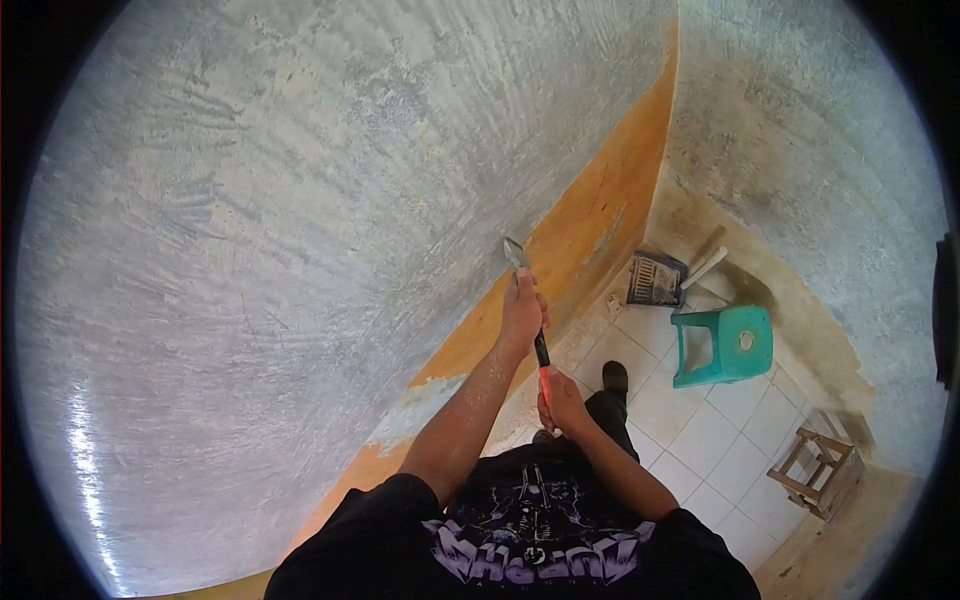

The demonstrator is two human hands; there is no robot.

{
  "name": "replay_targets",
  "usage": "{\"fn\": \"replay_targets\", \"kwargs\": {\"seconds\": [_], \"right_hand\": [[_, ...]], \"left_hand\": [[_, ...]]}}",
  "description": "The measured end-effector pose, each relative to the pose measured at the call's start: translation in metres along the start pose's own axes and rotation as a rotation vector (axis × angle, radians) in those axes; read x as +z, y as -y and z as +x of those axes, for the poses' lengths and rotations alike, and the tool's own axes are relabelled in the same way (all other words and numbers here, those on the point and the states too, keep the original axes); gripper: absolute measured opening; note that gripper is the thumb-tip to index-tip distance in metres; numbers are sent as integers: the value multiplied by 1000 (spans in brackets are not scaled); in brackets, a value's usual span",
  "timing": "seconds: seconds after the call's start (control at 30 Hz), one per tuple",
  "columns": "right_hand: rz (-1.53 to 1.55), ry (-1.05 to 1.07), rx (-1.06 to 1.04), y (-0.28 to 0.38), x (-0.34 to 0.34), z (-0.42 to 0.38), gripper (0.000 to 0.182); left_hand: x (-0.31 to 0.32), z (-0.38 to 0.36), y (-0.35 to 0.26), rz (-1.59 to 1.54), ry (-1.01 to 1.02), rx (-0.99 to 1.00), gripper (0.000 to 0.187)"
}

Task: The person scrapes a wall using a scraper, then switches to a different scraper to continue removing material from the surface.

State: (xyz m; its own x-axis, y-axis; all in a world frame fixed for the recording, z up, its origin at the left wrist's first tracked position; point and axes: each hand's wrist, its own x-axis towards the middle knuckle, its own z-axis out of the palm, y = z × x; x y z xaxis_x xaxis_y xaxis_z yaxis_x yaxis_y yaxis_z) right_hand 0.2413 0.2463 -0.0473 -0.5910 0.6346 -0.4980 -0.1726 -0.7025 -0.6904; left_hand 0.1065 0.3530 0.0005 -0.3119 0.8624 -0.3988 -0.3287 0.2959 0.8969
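Note:
My left hand point(522, 316) is closed high on a tool point(541, 350) with a grey metal head and a black and red handle. Lower down, my right hand point(564, 402) is wrapped round the red part of the same handle. The metal head points up and left, at the border between the grey scraped wall point(330, 230) and a strip of orange paint point(580, 215). Whether its tip touches the wall I cannot tell. Pale dust specks cover my left forearm.
A green plastic stool point(745, 343) lies on the white tiled floor point(690, 440) at the right. Behind it, a dustpan point(655, 279) with a pale handle rests near the corner. A small wooden stool point(818, 470) stands at the lower right wall.

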Motion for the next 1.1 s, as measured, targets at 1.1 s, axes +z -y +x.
{"fn": "replay_targets", "kwargs": {"seconds": [1.1], "right_hand": [[64,41,42,-2,8,-3,47]], "left_hand": [[-2,-8,-5,48,-26,17,38]]}}
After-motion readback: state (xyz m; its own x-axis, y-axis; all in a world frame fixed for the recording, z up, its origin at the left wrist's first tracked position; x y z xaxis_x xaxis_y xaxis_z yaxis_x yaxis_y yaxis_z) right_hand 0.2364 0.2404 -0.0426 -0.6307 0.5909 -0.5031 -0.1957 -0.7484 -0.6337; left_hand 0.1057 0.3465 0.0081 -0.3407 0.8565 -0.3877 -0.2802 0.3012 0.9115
